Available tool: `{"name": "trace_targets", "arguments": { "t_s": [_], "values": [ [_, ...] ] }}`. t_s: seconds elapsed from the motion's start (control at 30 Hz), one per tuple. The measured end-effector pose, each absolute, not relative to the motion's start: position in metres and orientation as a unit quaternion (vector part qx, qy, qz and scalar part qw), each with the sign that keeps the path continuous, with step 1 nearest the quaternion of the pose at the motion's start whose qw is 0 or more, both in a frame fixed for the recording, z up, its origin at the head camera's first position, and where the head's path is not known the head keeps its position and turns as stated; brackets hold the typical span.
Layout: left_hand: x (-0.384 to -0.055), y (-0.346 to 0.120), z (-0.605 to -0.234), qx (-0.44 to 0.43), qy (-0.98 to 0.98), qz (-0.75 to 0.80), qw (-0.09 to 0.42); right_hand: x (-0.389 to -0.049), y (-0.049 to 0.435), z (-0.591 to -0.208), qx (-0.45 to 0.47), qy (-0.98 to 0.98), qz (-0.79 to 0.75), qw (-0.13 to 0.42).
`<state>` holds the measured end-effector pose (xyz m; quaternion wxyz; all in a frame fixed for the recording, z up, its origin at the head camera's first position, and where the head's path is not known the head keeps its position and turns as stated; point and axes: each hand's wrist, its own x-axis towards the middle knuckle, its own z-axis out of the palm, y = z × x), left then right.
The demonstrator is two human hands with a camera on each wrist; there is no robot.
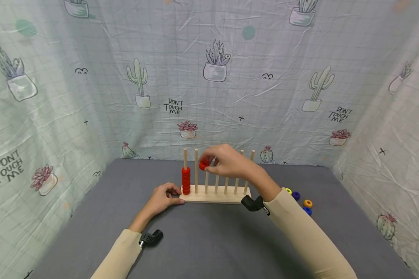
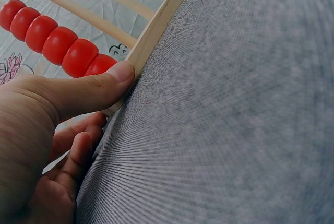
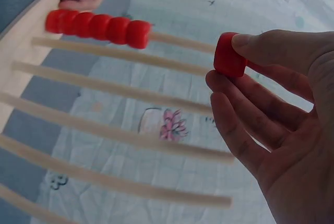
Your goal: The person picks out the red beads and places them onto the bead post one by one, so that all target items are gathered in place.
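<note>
A wooden peg rack [image 1: 213,198] with several upright pegs stands on the grey table. Its leftmost peg carries a stack of red beads [image 1: 186,181], and the peg's top stays bare above them. My left hand [image 1: 161,200] grips the left end of the base, thumb [image 2: 112,80] on its front edge and fingers partly hidden behind. Up near the peg tops, my right hand [image 1: 228,161] pinches one red bead [image 3: 229,57] between thumb and fingers. In the right wrist view this bead overlaps the end of a peg close to the stack.
Loose beads lie on the table at the right, beyond my right forearm: a yellow one [image 1: 288,191], an orange one [image 1: 307,204] and blue ones [image 1: 307,211]. A patterned cloth [image 1: 209,100] hangs behind the table and along its sides.
</note>
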<state>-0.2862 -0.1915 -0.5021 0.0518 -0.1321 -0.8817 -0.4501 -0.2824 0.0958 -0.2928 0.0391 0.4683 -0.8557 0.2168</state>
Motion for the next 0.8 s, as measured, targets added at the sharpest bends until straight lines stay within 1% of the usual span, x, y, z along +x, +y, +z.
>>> {"name": "trace_targets", "arguments": {
  "t_s": [0.4, 0.63, 0.8],
  "values": [
    [-0.286, -0.191, -0.500, -0.135, -0.886, -0.441, 0.053, -0.293, 0.062, -0.267, 0.479, -0.850, 0.205, 0.079],
    [-0.285, -0.191, -0.500, -0.139, -0.885, -0.440, 0.054, -0.304, 0.049, -0.262, 0.464, -0.861, 0.193, 0.082],
    [-0.286, -0.191, -0.500, -0.135, -0.887, -0.439, 0.054, -0.311, 0.042, -0.263, 0.448, -0.870, 0.193, 0.070]
  ]
}}
